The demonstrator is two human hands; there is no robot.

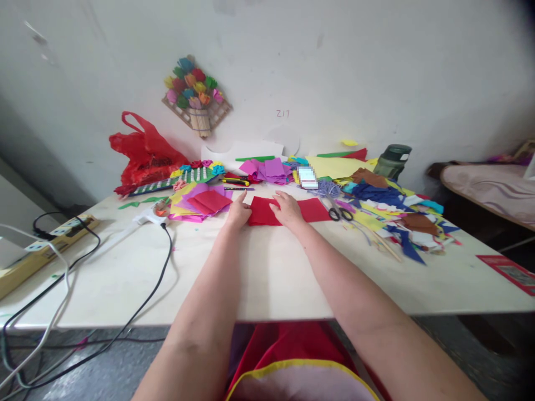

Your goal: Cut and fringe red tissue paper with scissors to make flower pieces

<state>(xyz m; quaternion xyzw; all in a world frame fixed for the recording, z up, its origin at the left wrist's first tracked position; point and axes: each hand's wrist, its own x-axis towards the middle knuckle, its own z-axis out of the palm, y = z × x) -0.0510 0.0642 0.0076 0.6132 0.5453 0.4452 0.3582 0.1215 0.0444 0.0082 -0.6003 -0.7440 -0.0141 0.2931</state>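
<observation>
A red strip of craft paper (315, 210) lies flat on the white table, long side running left to right. My right hand (288, 208) rests on its middle with the fingers spread, covering part of it. At the strip's left end is my left hand (239, 212), its index finger stretched out and its other fingers partly hidden; it touches or nearly touches the edge. Black-handled scissors (340, 214) lie by the strip's right end. Left of my left hand sits a stack of coloured sheets (203, 201), pink, red and yellow.
A glue gun (152, 217) with a black cord lies on the left, near a power strip (45, 245). Behind are a red plastic bag (146, 153), a box cutter (235, 181) and purple sheets (270, 170). Coloured scraps (401, 209) and a dark bottle (392, 161) occupy the right.
</observation>
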